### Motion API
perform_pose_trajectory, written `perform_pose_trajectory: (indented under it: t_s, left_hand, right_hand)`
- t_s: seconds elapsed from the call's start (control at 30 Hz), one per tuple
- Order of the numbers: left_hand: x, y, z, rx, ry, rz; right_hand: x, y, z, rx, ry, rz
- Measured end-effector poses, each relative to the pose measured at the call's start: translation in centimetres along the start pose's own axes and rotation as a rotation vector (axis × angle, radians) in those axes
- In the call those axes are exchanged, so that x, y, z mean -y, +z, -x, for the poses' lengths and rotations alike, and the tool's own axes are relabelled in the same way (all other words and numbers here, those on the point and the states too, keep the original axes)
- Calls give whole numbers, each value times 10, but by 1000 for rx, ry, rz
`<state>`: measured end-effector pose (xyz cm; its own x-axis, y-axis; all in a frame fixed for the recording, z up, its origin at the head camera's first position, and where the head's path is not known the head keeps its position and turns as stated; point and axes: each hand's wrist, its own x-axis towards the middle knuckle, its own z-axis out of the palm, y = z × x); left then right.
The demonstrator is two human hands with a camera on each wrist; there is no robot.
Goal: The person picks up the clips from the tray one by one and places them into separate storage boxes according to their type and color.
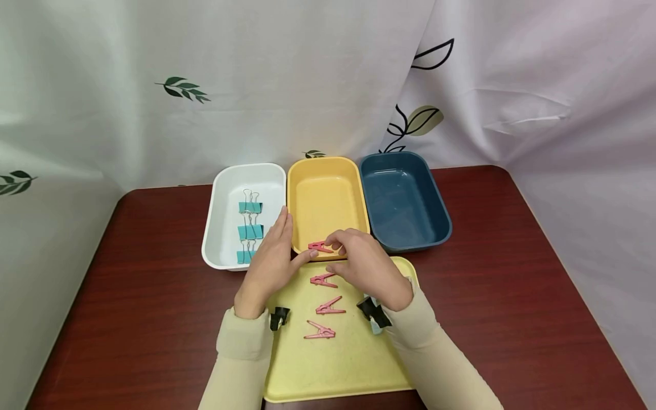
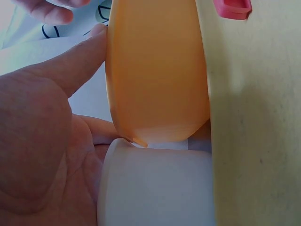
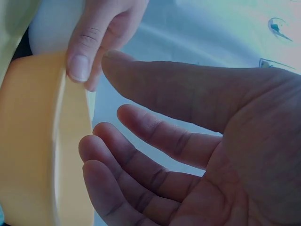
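Observation:
My left hand (image 1: 271, 259) rests at the near left corner of the yellow bin (image 1: 328, 199), its thumb on the front rim and its fingers stretched along the side by the white bin (image 1: 220, 228). Inside the yellow bin, close to the front wall, lies a pink clothespin (image 1: 320, 246). Over that bin's near right edge is my right hand (image 1: 366, 262), fingers loosely bent and holding nothing; the right wrist view shows a gap between thumb and fingers. Three more pink clothespins (image 1: 322, 330) lie in a column on the pale yellow tray (image 1: 338, 373) below the hands.
In the white bin, three teal binder clips (image 1: 250, 232) are lined up. A dark blue bin (image 1: 402, 199) adjoins the yellow one on the right. A partly hidden light-blue item (image 1: 376, 328) shows under the right wrist. A patterned curtain (image 1: 287, 80) hangs behind the brown table (image 1: 512, 285).

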<state>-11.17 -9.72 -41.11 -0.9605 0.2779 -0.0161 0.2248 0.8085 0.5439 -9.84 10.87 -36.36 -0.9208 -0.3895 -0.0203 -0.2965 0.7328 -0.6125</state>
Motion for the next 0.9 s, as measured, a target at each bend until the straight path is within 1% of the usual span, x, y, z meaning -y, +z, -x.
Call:
perform_pose_trajectory:
  t_s: [0.17, 0.37, 0.43, 0.63, 0.7, 0.9]
  left_hand:
    - [1, 1, 0, -6, -1, 3]
    - [1, 1, -1, -11, 11, -10]
    - [2, 2, -1, -12, 17, -12]
    - [2, 2, 0, -16, 26, -13]
    - [2, 1, 0, -18, 26, -15]
    - [2, 1, 0, -9, 18, -13]
  right_hand:
    - [2, 0, 5, -1, -3, 12]
    - [4, 1, 10, 29, 0, 8]
    - [4, 3, 10, 56, -3, 22]
    - [4, 13, 9, 186, -31, 81]
    - [4, 15, 9, 202, -32, 98]
    - [3, 20, 9, 214, -28, 160]
